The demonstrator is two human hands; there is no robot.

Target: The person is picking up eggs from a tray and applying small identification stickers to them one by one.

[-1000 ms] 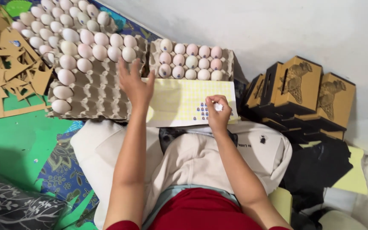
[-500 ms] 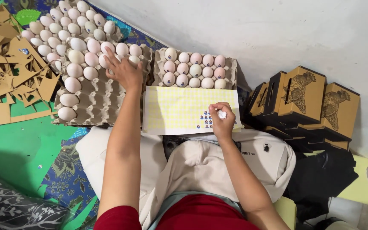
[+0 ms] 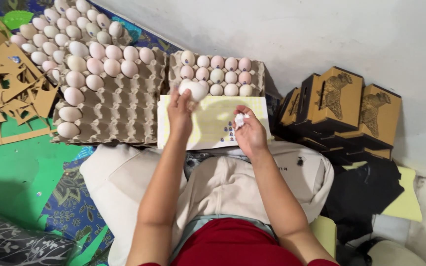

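Being fragile (and smooth), the egg [image 3: 194, 90] is cradled by left-hand fingers [image 3: 182, 101]; a sticker [image 3: 240, 119] is pinched by the right hand [image 3: 250, 132].

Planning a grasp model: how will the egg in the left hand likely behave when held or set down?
The egg looks smooth and rounded, so it would probably roll on the flat yellow sticker sheet. Its thin shell is likely fragile; the left hand holds it by the fingertips. It would likely sit steadier in a cup of the grey egg tray.
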